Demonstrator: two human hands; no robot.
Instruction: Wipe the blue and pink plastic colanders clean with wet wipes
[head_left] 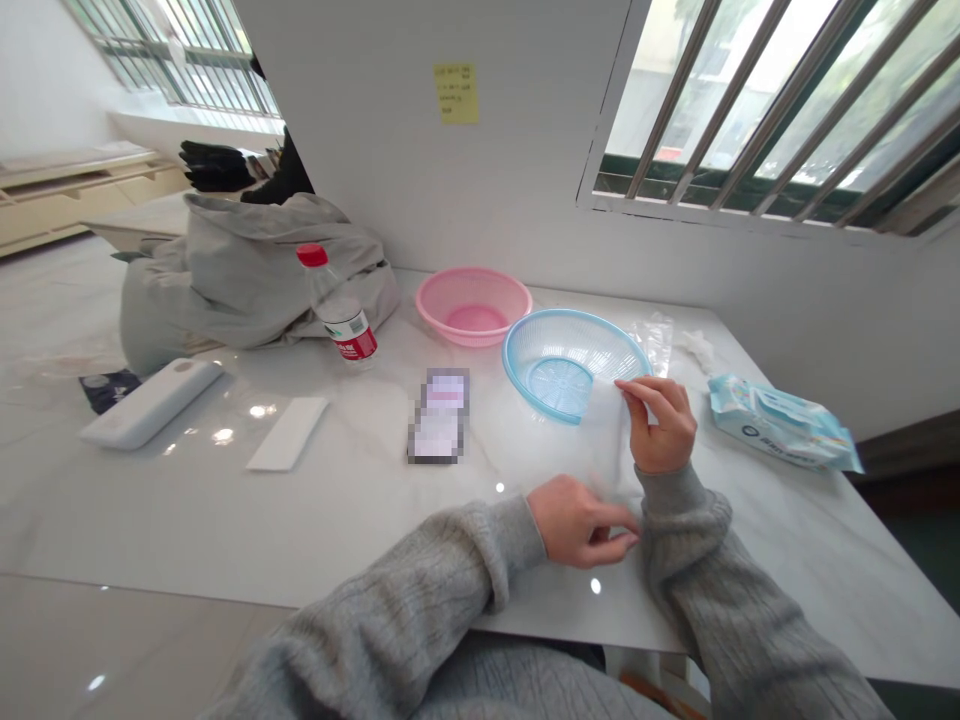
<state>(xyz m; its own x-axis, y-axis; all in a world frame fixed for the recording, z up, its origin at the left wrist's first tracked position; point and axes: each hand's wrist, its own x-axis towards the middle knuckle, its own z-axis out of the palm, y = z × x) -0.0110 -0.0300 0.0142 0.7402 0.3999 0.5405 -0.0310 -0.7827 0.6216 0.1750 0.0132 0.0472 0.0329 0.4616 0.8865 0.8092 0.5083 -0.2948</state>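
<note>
A thin, translucent white sheet (570,450), perhaps a wet wipe, hangs between my hands over the marble table top. My right hand (660,425) pinches its upper corner, close to the rim of a blue plastic colander (559,365), and the sheet covers that colander's lower right part. My left hand (581,520) pinches the sheet's lower edge. To the right lies a light blue wet-wipe packet (780,425). Beyond the colander stands a pink plastic basket (472,305).
A pixelated phone (439,415), a white card (287,433) and a white power bank (150,403) lie on the table. A red-capped water bottle (337,305) rests against a grey jacket (247,280). A plastic bag (652,340) lies behind the colander.
</note>
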